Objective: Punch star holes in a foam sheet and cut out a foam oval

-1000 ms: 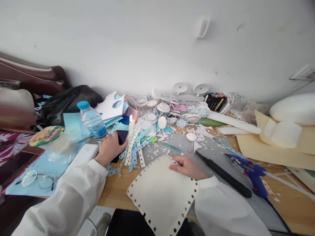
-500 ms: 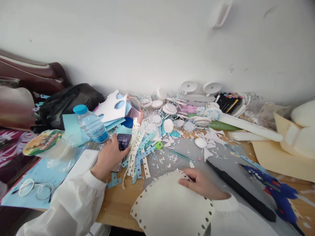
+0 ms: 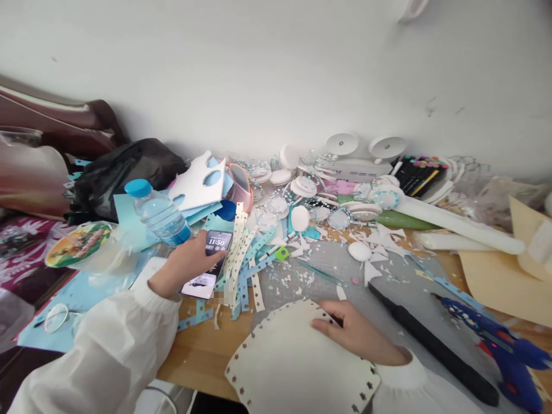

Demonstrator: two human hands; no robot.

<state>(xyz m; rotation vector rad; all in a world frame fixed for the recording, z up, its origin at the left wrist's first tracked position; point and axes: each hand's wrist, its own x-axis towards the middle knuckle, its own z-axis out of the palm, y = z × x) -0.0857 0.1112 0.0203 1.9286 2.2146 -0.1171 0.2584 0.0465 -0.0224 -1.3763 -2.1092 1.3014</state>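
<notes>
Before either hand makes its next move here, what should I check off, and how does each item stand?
1. Cream sheet held: ok, the right hand grips its punched upper edge.
2. Whole sheet in view: not ok, its lower part runs out of the picture.
3. Phone screen lit: ok, it reads 11:50, with the left hand over it.
4. Room beside the phone: not ok, punched strips crowd its right side.
5. Bottle capped: ok, the blue cap is on.
6. Glue gun cool: cannot tell; a small red spot shows on it, but heat is not visible.
</notes>
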